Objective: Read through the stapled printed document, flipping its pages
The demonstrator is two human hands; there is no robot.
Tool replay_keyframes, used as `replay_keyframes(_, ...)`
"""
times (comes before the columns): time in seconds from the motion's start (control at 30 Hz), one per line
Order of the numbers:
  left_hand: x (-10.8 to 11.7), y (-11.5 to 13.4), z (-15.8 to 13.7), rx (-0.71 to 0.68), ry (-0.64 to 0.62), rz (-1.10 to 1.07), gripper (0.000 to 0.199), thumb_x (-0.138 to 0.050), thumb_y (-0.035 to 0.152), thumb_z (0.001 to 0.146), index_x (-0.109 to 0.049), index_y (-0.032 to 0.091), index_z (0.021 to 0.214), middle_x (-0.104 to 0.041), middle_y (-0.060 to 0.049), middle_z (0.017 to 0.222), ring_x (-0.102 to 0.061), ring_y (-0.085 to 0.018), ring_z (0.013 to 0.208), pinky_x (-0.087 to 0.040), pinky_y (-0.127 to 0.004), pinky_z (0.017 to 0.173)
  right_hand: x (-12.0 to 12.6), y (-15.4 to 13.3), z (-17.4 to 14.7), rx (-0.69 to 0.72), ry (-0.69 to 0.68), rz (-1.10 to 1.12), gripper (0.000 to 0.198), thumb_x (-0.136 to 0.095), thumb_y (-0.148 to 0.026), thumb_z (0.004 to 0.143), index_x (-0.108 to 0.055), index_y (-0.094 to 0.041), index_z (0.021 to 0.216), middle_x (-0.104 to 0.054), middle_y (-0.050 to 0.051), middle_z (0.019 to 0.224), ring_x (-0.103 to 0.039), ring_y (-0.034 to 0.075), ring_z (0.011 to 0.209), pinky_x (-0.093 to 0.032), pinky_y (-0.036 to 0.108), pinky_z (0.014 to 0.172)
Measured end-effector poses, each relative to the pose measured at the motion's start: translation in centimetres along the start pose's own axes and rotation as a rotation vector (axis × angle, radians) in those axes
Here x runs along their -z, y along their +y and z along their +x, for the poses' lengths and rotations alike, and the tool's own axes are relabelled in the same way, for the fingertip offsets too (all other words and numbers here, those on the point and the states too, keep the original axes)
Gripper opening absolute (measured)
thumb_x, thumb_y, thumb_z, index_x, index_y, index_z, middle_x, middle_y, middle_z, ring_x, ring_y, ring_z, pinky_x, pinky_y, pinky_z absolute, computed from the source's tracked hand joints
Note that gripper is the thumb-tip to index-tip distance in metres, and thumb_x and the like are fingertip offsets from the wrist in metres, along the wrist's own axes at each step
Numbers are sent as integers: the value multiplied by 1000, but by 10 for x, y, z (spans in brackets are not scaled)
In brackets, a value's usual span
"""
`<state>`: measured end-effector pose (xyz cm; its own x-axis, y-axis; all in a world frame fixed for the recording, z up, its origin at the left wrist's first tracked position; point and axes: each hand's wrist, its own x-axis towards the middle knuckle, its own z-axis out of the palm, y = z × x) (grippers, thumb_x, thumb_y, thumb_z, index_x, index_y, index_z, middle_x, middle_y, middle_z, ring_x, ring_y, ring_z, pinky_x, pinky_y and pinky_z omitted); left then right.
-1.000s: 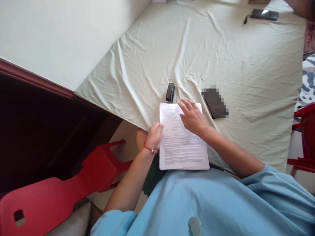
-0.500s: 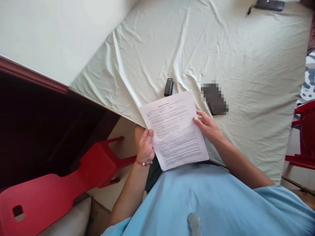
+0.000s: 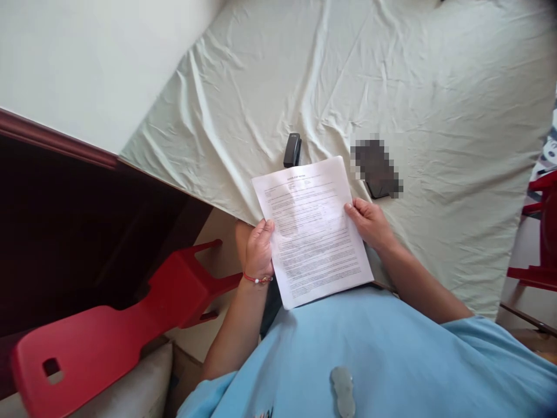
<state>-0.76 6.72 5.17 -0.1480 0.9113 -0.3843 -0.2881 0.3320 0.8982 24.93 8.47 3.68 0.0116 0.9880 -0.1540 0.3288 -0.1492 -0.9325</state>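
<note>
Printed sheets of paper [image 3: 315, 232] are held up between my two hands, tilted a little, with a heading and lines of text facing me. My left hand [image 3: 260, 249], with a red bracelet at the wrist, pinches the left edge, thumb on top. On the right edge my right hand [image 3: 369, 220] grips the paper, its thumb in front and the other fingers mostly behind. Just beyond the top edge of the paper lies a small black stapler [image 3: 292, 150] on the cloth. A dark, pixelated flat object [image 3: 378, 168] rests on the cloth beyond my right hand.
A wrinkled pale cloth [image 3: 413, 87] covers the table. At the left stand a red plastic chair [image 3: 87, 342] and, beneath it, a pale cushion [image 3: 143, 383]. Another red chair [image 3: 546, 232] is at the right edge. A white wall [image 3: 87, 58] borders the table on the left.
The paper's lower edge has swung slightly and a shadow now falls on its upper part. My right fingers have closed more around its edge. The view has shifted slightly.
</note>
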Motion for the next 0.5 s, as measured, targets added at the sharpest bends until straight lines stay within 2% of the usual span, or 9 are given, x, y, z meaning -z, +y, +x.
replay_keyframes(0.1, -2, -6, 7, -63, -9, 43, 45, -79, 52, 77, -69, 17, 102, -75, -11, 107, -68, -27, 116, -57, -36, 96, 4, -4, -1, 114, 99, -278, 38, -45, -47, 95, -34, -25, 67, -45, -1, 60, -40, 16, 59, -29, 31, 58)
replay_keyframes(0.17, -3, -10, 11, -102, -17, 77, 43, -78, 52, 78, -68, 16, 99, -75, -10, 106, -68, -25, 114, -56, -35, 95, 4, -4, 0, 130, 122, -368, 35, -42, -44, 96, -32, -25, 69, -46, -1, 60, -39, 16, 58, -28, 32, 60)
replay_keyframes(0.37, -5, -12, 22, -149, -53, 148, 36, -70, 53, 87, -66, 17, 93, -71, -7, 93, -68, -19, 94, -53, -29, 82, 3, 5, 4, 110, 168, -405, 33, -40, -44, 97, -31, -26, 71, -50, 1, 63, -43, 18, 60, -28, 33, 61)
replay_keyframes(0.5, 0, -11, 31, -285, -9, 372, 36, -61, 51, 95, -60, 19, 79, -61, -1, 77, -55, -13, 73, -45, -25, 69, 3, 7, 5, 101, 190, -386, 34, -41, -44, 98, -32, -26, 70, -51, 1, 64, -44, 18, 60, -30, 33, 61)
